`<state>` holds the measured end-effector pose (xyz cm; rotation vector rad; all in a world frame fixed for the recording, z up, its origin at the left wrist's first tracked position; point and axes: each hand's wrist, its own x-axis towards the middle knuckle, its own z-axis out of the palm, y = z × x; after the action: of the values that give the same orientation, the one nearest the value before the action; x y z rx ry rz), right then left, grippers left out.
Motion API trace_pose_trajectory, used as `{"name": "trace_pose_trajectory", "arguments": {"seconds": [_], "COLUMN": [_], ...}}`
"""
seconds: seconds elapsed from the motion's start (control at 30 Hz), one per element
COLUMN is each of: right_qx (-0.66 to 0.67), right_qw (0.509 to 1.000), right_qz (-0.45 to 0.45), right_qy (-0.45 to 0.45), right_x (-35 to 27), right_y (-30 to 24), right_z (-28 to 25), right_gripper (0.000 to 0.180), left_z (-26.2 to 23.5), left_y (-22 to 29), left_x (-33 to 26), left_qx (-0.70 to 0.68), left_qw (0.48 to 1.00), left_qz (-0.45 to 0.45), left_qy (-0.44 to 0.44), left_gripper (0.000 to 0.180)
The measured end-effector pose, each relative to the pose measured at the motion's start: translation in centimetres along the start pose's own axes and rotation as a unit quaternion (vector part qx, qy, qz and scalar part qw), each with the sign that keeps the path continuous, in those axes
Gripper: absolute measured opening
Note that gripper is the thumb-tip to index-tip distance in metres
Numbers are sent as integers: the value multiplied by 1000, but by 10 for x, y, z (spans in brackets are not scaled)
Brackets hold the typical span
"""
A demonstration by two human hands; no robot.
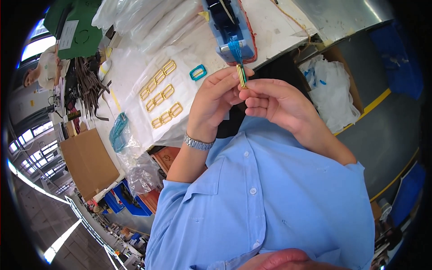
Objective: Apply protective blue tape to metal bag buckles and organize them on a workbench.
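Between my two hands, just in front of the table's edge, is a gold metal strap buckle (241, 75), seen nearly edge-on. My left hand (220, 87) pinches its left side, and my right hand (274, 96) has thumb and finger on its lower end. Blue film (235, 50) runs from the buckle's top toward the blue tape dispenser (231, 31) just beyond. To the left, a buckle with blue film around it (198, 72) lies on the white table. Several bare gold buckles (165, 93) lie in three rows on a white sheet.
Clear plastic sheeting (144, 22) covers the far table. At left are a bag with blue film (119, 132), dark straps (87, 74), a cardboard sheet (89, 163) and another person (47, 67). A box of white plastic bags (333, 92) stands right, below the table edge.
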<state>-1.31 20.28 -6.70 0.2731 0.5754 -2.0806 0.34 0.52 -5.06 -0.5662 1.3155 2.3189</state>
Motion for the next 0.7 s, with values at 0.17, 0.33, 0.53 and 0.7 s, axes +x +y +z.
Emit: {"name": "trace_pose_trajectory", "arguments": {"seconds": [0.17,0.33,0.53,0.7], "right_qx": [38,61,-363,-348], "right_qw": [999,996,924,910], "right_qz": [11,40,-112,-224], "right_qy": [22,54,43,28], "right_x": [-5,-8,-1,22], "right_y": [0,-5,-22,-22], "right_z": [5,18,-20,-14], "right_gripper": [25,29,35,37], "left_z": [-10,-12,-12,-11], "left_y": [-19,-19,-3,5], "left_x": [12,10,6,7], "left_qx": [-123,-141,-333,-401], "left_qw": [990,988,922,884], "left_qz": [-7,-13,-143,-202], "left_qy": [-68,-61,-135,-129], "left_gripper": [22,21,22,18]}}
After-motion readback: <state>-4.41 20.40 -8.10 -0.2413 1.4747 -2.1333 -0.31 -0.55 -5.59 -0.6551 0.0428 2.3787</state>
